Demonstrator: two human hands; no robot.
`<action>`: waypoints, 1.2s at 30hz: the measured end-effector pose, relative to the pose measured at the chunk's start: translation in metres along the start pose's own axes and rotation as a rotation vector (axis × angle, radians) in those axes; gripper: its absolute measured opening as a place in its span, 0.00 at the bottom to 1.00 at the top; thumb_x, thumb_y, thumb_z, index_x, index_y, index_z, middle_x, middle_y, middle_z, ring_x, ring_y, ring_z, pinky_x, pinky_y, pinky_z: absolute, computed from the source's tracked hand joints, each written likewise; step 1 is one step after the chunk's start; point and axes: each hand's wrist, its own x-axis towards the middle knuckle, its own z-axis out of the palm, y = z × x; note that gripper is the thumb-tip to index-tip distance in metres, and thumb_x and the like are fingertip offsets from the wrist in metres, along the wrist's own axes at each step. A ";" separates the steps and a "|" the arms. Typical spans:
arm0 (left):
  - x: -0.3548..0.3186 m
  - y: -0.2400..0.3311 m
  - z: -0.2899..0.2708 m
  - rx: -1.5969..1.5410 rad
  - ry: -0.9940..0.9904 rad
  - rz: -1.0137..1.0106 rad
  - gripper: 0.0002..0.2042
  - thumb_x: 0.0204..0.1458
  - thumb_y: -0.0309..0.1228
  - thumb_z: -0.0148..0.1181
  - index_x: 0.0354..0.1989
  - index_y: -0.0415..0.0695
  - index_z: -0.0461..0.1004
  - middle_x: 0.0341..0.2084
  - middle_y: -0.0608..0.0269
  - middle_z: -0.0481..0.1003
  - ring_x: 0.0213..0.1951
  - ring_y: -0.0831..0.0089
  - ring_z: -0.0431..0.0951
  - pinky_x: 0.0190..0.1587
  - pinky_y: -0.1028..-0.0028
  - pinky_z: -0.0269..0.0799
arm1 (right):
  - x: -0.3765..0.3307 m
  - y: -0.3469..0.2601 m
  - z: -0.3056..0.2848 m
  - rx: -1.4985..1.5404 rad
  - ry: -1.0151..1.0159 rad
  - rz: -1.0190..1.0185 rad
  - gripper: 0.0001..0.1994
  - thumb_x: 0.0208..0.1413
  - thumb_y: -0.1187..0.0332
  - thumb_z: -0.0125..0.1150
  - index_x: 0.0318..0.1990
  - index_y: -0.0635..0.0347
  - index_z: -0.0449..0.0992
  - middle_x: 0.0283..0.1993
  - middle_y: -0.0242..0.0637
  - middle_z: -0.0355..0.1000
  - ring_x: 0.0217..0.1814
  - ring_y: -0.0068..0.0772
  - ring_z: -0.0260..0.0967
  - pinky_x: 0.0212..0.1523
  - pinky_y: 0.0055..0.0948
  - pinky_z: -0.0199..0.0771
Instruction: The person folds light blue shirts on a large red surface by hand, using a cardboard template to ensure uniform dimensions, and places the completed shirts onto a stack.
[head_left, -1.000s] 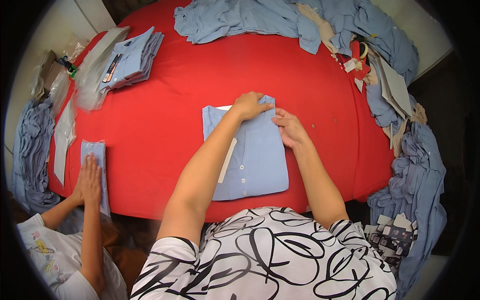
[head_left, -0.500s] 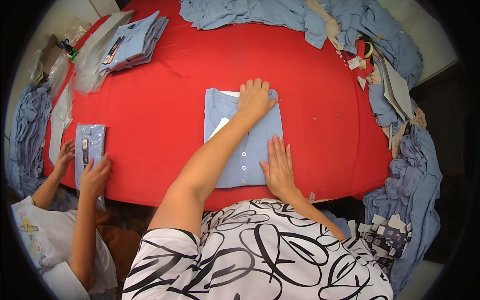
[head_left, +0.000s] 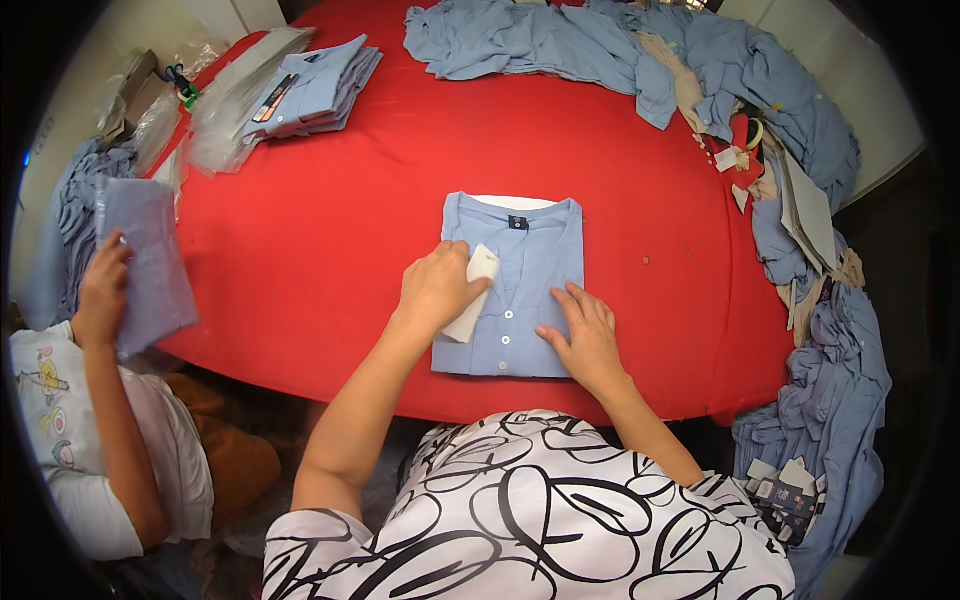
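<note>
A folded light-blue buttoned shirt point(head_left: 535, 265) lies collar-up on the red table point(head_left: 350, 230), with a white board showing behind its collar. My left hand point(head_left: 437, 288) rests on the shirt's left half and grips a white tag point(head_left: 474, 304) that lies across the front. My right hand point(head_left: 583, 335) presses flat on the shirt's lower right corner, fingers spread.
A stack of folded blue shirts point(head_left: 315, 90) and clear bags point(head_left: 225, 115) sit at the far left. Loose blue garments point(head_left: 600, 50) pile along the far and right edges. At the left another person's hand point(head_left: 103, 290) holds a bagged folded shirt point(head_left: 150, 260).
My left hand has drawn back from the collar to the shirt's left side and taken the white tag. My right hand stays low on the shirt. The other person has lifted their shirt.
</note>
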 end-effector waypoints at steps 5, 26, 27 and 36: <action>-0.005 0.048 0.003 0.032 -0.078 0.064 0.27 0.54 0.52 0.58 0.44 0.35 0.74 0.39 0.46 0.77 0.38 0.50 0.80 0.44 0.57 0.75 | -0.001 0.005 0.001 0.006 0.006 0.000 0.28 0.52 0.54 0.66 0.59 0.59 0.71 0.64 0.49 0.63 0.65 0.53 0.58 0.65 0.51 0.53; 0.091 -0.039 0.013 -0.527 -0.021 -0.289 0.25 0.58 0.39 0.57 0.59 0.36 0.65 0.51 0.40 0.74 0.56 0.46 0.74 0.57 0.58 0.69 | 0.123 0.079 0.001 0.506 -0.040 0.390 0.17 0.53 0.80 0.60 0.52 0.62 0.69 0.44 0.41 0.71 0.44 0.37 0.71 0.48 0.34 0.72; 0.087 -0.041 0.017 -0.669 0.001 -0.280 0.25 0.58 0.37 0.56 0.61 0.37 0.64 0.54 0.40 0.72 0.58 0.47 0.72 0.59 0.59 0.67 | 0.116 0.083 0.003 0.664 -0.052 0.398 0.19 0.52 0.81 0.60 0.53 0.62 0.70 0.45 0.40 0.71 0.45 0.36 0.71 0.48 0.33 0.72; 0.071 -0.062 -0.015 -0.670 -0.117 -0.017 0.33 0.55 0.16 0.51 0.70 0.52 0.58 0.70 0.47 0.53 0.71 0.53 0.52 0.71 0.64 0.52 | 0.129 0.037 -0.023 1.234 -0.281 0.447 0.34 0.50 0.89 0.53 0.68 0.71 0.58 0.72 0.53 0.54 0.73 0.39 0.54 0.68 0.32 0.57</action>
